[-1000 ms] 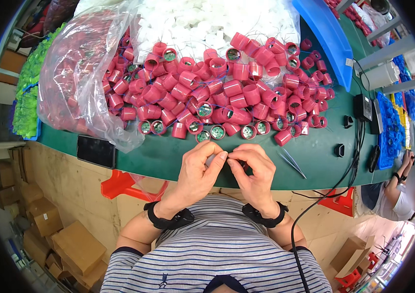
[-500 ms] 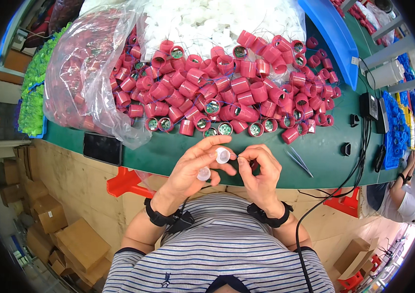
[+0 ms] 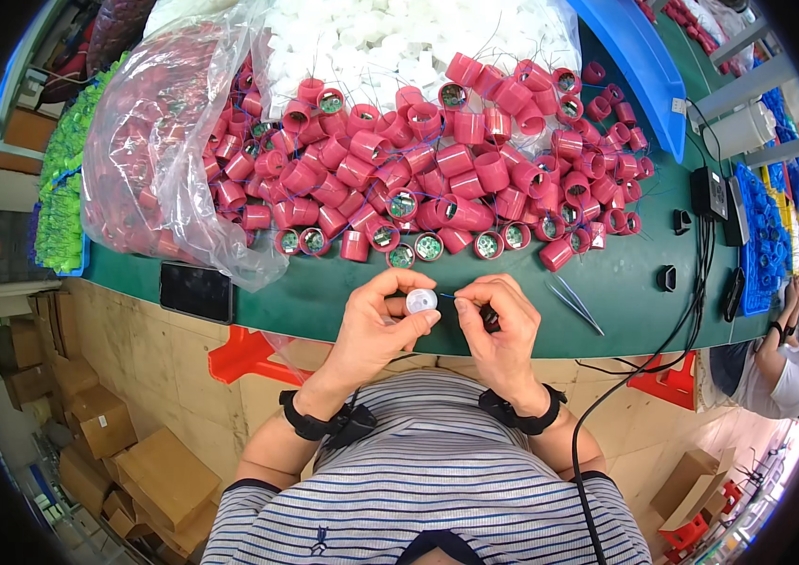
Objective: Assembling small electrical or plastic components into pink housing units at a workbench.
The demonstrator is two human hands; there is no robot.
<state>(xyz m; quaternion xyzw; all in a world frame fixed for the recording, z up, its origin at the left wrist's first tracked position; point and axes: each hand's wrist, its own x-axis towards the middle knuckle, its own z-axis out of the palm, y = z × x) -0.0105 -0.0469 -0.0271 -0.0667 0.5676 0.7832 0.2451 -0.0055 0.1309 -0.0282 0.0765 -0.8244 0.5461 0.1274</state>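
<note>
Across the upper half of the frame runs a green worktop [image 3: 343, 297], curved by the lens, carrying the stock listed below.

- Red cylindrical caps [image 3: 437, 169], a broad loose heap, centre to upper right; several lie open end up and show green circuit discs inside.
- Clear plastic bag [image 3: 150, 160], upper left, partly filled with more red caps, its lip spilling onto the worktop.
- White small parts [image 3: 390, 38], a pile at top centre behind the red heap.
- Blue tray [image 3: 649, 75], upper right, tilted edge-on.
- Black phone-like slab [image 3: 196, 292], lower left edge of the worktop.
- Tweezers [image 3: 576, 306], right of centre, lying flat, apart from the hands.
- Left hand [image 3: 376, 325], centre frame below the heap; fingers closed around a small white round cap [image 3: 421, 301], held at the fingertips just above the worktop's near edge.
- Right hand [image 3: 503, 330], just beside the left; fingers pinched narrow on a thin blue wire [image 3: 448, 297] that reaches to the white cap.
- Black wristbands on both wrists.
</note>
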